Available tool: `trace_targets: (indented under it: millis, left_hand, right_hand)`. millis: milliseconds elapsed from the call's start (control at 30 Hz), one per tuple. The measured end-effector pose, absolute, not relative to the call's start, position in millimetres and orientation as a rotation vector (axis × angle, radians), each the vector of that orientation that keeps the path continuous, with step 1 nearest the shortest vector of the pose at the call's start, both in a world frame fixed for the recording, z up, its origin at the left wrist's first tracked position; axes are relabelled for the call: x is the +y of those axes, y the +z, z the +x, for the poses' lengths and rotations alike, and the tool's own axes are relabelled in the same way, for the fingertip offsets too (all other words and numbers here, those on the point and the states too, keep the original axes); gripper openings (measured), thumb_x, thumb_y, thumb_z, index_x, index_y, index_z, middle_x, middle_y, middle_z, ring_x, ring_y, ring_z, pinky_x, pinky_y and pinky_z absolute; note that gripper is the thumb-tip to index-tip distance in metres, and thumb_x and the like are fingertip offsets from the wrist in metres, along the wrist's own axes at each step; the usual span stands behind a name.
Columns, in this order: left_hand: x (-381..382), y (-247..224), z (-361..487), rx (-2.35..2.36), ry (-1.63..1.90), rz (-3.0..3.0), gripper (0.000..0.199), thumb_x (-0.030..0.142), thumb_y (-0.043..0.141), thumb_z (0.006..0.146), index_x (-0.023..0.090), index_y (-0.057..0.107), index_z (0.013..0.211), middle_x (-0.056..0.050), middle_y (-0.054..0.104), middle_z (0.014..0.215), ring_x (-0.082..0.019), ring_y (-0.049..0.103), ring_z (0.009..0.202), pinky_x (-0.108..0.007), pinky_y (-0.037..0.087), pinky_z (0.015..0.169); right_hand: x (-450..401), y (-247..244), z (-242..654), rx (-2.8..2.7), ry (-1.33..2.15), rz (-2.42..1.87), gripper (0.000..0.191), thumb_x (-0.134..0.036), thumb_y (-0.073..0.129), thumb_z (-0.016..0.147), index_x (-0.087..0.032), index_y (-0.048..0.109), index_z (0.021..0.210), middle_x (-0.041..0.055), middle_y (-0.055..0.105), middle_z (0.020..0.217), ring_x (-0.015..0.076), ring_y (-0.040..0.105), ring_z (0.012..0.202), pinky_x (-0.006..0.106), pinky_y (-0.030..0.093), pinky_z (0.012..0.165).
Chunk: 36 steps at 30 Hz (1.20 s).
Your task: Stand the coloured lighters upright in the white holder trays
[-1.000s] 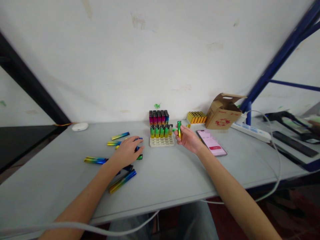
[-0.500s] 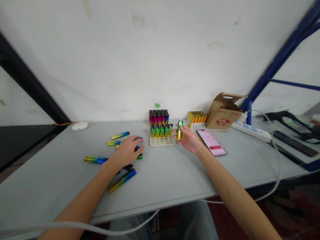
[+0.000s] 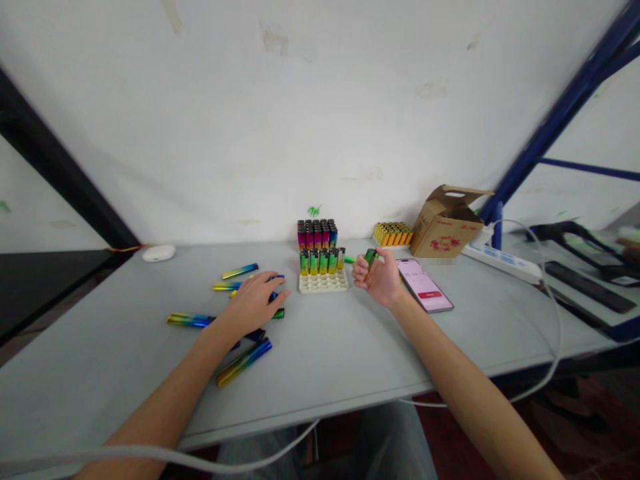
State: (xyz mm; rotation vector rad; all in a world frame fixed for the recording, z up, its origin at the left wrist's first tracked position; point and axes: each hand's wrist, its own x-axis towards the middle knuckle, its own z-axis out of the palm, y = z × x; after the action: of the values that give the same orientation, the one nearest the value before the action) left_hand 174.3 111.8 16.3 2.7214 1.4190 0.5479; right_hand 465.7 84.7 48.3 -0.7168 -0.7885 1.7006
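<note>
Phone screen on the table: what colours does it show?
The phone screen is pale pink with a red button, clearest in the head view.

The lighters (image 3: 245,363) at eight o'clock look glossy and metallic. The carton (image 3: 445,230) at two o'clock is matt cardboard; the worktop (image 3: 320,360), smooth.

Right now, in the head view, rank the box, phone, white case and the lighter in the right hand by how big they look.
Largest to smallest:
1. Box
2. Phone
3. White case
4. Lighter, partly covered by the right hand
</note>
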Motion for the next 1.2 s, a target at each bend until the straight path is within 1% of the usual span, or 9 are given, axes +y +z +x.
trace_targets:
  millis: [100,200,300,500,600,733,900,1033,1200]
  left_hand:
    - [112.3,15.9,174.1,1.422,0.553,2.715,0.047,0.047,0.038,0.091,0.015,0.065,0.113,-0.015,0.061,0.123,-0.029,0.056,0.114,-0.046,0.041,0.103]
    - [112.5,15.7,173.9,1.424,0.562,2.703,0.047,0.047,0.038,0.09,0.016,0.065,0.112,-0.015,0.061,0.123,-0.03,0.056,0.114,-0.047,0.041,0.103]
    - [112.3,16.0,173.7,1.428,0.539,2.713,0.048,0.047,0.038,0.09,0.015,0.065,0.114,-0.015,0.061,0.124,-0.03,0.055,0.115,-0.047,0.041,0.103]
    - [112.5,16.7,174.1,1.428,0.512,2.729,0.05,0.046,0.037,0.091,0.013,0.064,0.116,-0.017,0.06,0.125,-0.031,0.055,0.115,-0.048,0.041,0.103]
    - [113.3,15.3,173.9,1.426,0.542,2.724,0.047,0.046,0.039,0.09,0.015,0.065,0.114,-0.016,0.061,0.124,-0.031,0.055,0.115,-0.048,0.041,0.102]
    - [114.4,12.9,172.9,1.437,0.561,2.726,0.045,0.046,0.04,0.09,0.017,0.065,0.113,-0.014,0.061,0.123,-0.03,0.056,0.115,-0.047,0.041,0.103]
    - [114.3,12.9,172.7,1.438,0.514,2.744,0.047,0.046,0.038,0.091,0.015,0.064,0.116,-0.015,0.06,0.125,-0.03,0.054,0.116,-0.046,0.041,0.103]
    - [113.7,14.3,173.4,1.452,0.483,2.75,0.048,0.046,0.037,0.091,0.014,0.064,0.117,-0.016,0.059,0.126,-0.03,0.054,0.117,-0.046,0.04,0.104]
    - [113.0,15.8,174.0,1.443,0.477,2.753,0.049,0.046,0.037,0.091,0.014,0.064,0.117,-0.016,0.059,0.126,-0.031,0.054,0.116,-0.047,0.041,0.102]
  right_hand:
    - [84.2,48.4,465.7,-0.783,1.699,-0.734,0.044,-0.061,0.035,0.08,-0.021,0.034,0.061,-0.0044,0.027,0.057,0.0103,0.029,0.048,0.019,0.022,0.04]
    - [83.6,49.1,464.6,-0.775,1.718,-0.763,0.044,-0.061,0.037,0.08,-0.022,0.031,0.061,-0.006,0.024,0.055,0.0091,0.022,0.046,0.018,0.017,0.039]
    - [84.1,48.7,463.6,-0.767,1.738,-0.782,0.044,-0.06,0.038,0.081,-0.022,0.029,0.06,-0.0073,0.021,0.053,0.0081,0.017,0.043,0.018,0.013,0.038]
    - [85.8,47.2,462.7,-0.763,1.711,-0.815,0.041,-0.056,0.03,0.083,-0.022,0.027,0.059,-0.0082,0.018,0.049,0.0078,0.013,0.041,0.018,0.011,0.036]
    - [85.5,48.0,461.7,-0.781,1.709,-0.843,0.041,-0.055,0.031,0.083,-0.023,0.027,0.059,-0.0086,0.018,0.049,0.0076,0.011,0.041,0.018,0.01,0.036]
    - [85.3,49.3,462.5,-0.828,1.697,-0.851,0.039,-0.053,0.033,0.083,-0.022,0.029,0.061,-0.0089,0.019,0.05,0.0075,0.012,0.041,0.017,0.01,0.036]
    - [86.6,49.9,465.7,-0.841,1.686,-0.855,0.036,-0.05,0.031,0.085,-0.022,0.03,0.062,-0.0086,0.02,0.051,0.0077,0.014,0.041,0.018,0.013,0.037]
    - [87.5,48.4,464.8,-0.837,1.671,-0.881,0.034,-0.047,0.029,0.085,-0.023,0.029,0.062,-0.0086,0.02,0.051,0.0079,0.013,0.04,0.018,0.012,0.036]
    - [88.4,45.9,463.5,-0.847,1.677,-0.894,0.034,-0.049,0.029,0.084,-0.023,0.029,0.062,-0.0087,0.021,0.05,0.0077,0.014,0.04,0.018,0.012,0.036]
